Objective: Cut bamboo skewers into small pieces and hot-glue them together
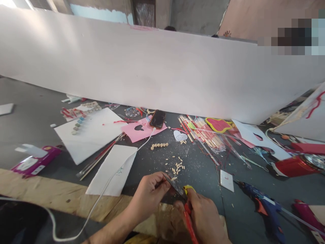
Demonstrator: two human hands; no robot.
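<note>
My right hand (203, 213) grips scissors (188, 217) with red and yellow handles, their dark blades pointing up and left. The blade tips reach the fingers of my left hand (153, 189), which are pinched together; what they hold is hidden. Right beside the blades is a small pale stick piece (174, 178), and I cannot tell whether it is held or lying on the table. Just beyond my hands lie several short cut stick pieces (177, 166). Farther back sits a row of joined pale pieces (159, 146).
A phone (157, 119) on pink paper (134, 135) trails a white cable (109, 179). Bundled sticks (205, 135) lie at centre right. A blue glue gun (264, 206) and a red cylindrical object (294, 166) are at right. A tall white board (142, 67) stands behind.
</note>
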